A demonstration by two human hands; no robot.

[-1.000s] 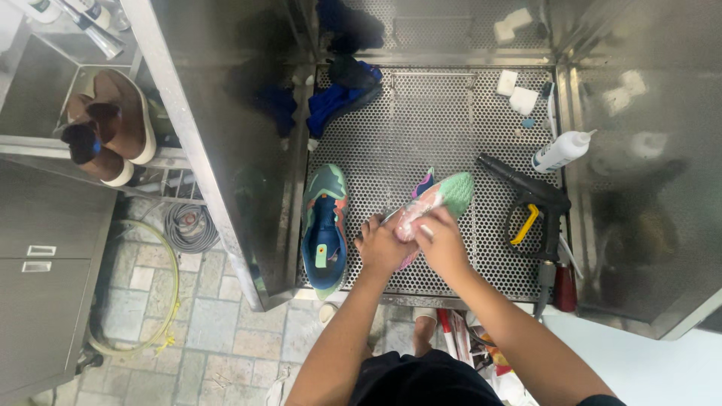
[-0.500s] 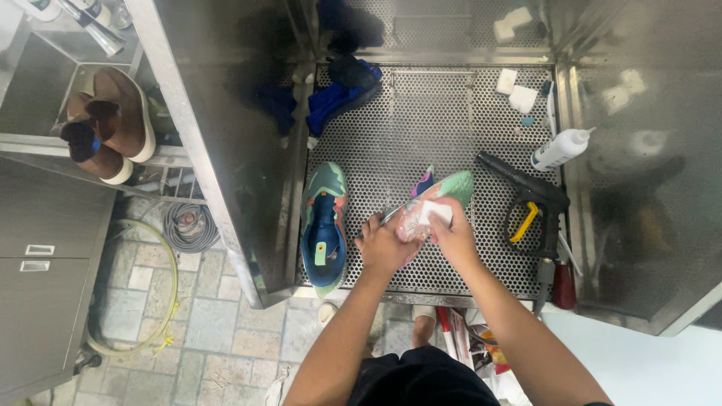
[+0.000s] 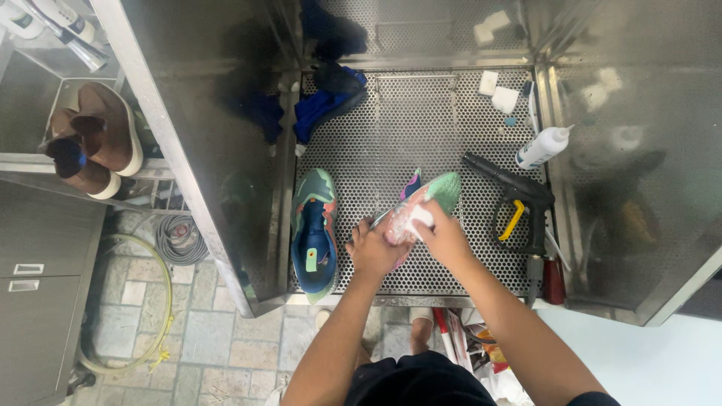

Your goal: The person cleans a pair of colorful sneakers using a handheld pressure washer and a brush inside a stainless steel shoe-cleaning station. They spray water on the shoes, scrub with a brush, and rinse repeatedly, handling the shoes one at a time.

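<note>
Though both hands hide much of it, the green-and-pink sneaker (image 3: 430, 197) lies gripped over the perforated worktop (image 3: 391, 143): left hand (image 3: 374, 252) fingers curl shut on its heel end, right hand (image 3: 444, 234) fingers press a white sponge (image 3: 416, 219) onto it. Its mate (image 3: 313, 229) lies just left; a black spray gun (image 3: 519, 199) lies right.

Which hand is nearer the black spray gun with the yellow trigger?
Right. The right hand sits on the held shoe, just left of the black spray gun; the left hand is farther left, beyond the shoe.
</note>
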